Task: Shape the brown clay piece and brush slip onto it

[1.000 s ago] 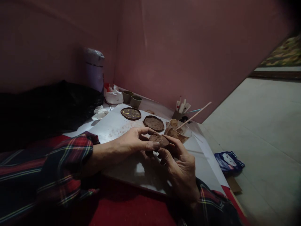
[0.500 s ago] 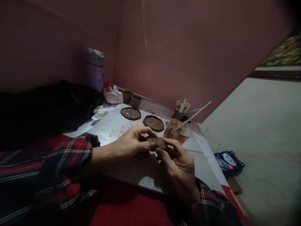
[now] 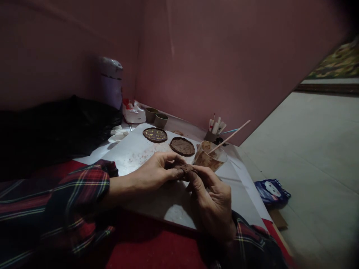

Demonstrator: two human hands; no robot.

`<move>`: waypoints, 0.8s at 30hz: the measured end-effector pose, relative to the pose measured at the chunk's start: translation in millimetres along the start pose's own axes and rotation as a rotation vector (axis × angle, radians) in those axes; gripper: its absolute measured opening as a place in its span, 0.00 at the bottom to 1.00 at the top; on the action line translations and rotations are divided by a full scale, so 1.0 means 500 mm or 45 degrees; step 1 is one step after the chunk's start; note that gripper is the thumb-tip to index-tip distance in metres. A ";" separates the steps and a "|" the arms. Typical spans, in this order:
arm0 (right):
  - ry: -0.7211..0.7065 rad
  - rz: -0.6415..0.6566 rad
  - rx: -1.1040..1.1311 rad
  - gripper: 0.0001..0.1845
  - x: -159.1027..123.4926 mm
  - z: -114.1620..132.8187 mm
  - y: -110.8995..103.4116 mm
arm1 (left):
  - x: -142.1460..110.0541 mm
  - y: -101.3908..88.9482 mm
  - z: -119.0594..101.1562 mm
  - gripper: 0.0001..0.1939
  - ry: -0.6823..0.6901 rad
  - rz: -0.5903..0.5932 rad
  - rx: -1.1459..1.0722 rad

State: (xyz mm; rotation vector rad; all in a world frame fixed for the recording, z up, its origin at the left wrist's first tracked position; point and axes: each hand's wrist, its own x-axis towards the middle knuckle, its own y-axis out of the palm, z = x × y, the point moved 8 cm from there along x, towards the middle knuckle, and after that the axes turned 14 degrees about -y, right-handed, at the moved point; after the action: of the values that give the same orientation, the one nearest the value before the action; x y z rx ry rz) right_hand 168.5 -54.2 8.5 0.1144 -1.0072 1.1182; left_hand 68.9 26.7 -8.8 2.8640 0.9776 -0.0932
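Above the white board (image 3: 157, 198), a small lump of brown clay (image 3: 187, 169) is pinched between both hands. My left hand (image 3: 158, 168) grips its left end with thumb and fingers. From the right, my right hand (image 3: 211, 194) presses thumb and forefinger onto the other end; the remaining fingers are curled and partly hidden. Behind the hands lie a shallow round brown dish (image 3: 182, 146) with a raised rim and a similar dish with yellow dots (image 3: 155, 135). A clear cup smeared with brown (image 3: 209, 158) stands just beyond my right hand, a thin stick (image 3: 231, 136) leaning in it.
At the back are two small pots (image 3: 161, 120), a white packet (image 3: 134, 113) and a holder with several pens or tools (image 3: 215, 129). Black plastic (image 3: 56, 127) and a purple cylinder (image 3: 111, 86) stand left. A blue packet (image 3: 272, 192) lies right, below table level.
My fingers have shifted on the clay, and its flatter, wider face has turned into a smaller, more covered lump. My right thumb now presses on top of it. The view has shifted slightly.
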 end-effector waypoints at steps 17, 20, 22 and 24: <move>-0.127 0.082 0.071 0.18 -0.010 0.006 0.001 | -0.002 0.006 0.010 0.23 -0.127 0.025 -0.139; -0.078 0.060 0.075 0.19 -0.013 -0.002 0.000 | -0.006 0.006 -0.006 0.18 -0.043 -0.024 -0.098; -0.028 -0.008 0.065 0.20 -0.015 -0.009 -0.006 | -0.007 0.005 -0.012 0.18 -0.018 -0.065 -0.096; 0.033 -0.083 0.070 0.19 -0.017 -0.017 -0.012 | -0.007 0.002 -0.017 0.18 0.000 -0.103 -0.125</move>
State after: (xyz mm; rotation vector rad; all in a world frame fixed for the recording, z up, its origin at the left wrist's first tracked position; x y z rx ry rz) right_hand 178.0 -58.4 -0.2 0.1755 -0.9439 1.0860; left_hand 67.1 24.7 -0.1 2.7361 1.0671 -0.0511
